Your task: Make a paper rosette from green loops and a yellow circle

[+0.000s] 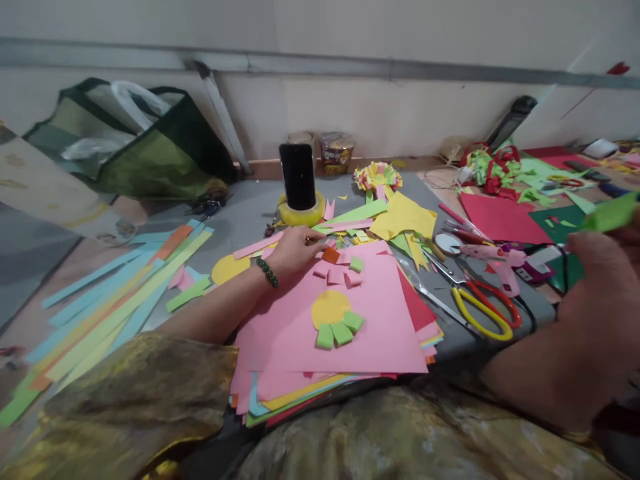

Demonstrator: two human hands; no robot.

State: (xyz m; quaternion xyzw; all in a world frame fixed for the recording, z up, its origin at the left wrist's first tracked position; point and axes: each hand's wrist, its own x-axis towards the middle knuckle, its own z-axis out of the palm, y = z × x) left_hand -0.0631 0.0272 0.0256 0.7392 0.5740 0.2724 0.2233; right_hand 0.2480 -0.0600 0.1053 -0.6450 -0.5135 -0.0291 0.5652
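Observation:
My left hand [299, 248], with a dark bead bracelet [267, 272] at the wrist, rests over the top of a stack of pink paper sheets [385, 333]. Its fingers are bent together beside a small orange paper piece [330, 255]; what they pinch, if anything, is hidden. Curled pink strips [336, 275] lie just below. Lower on the sheet sits a yellow paper circle [330, 308] with several folded green strips [343, 333] along its lower edge. At the far right my right hand [600, 287], blurred, is closed on a green paper piece [611, 213].
Scissors [483, 313] and a pink glue gun [500, 263] lie right of the stack. Behind it stand a phone [298, 177] on a yellow tape roll [301, 215] and a yellow paper star [404, 217]. Coloured paper strips [120, 293] and a green bag [150, 147] are left.

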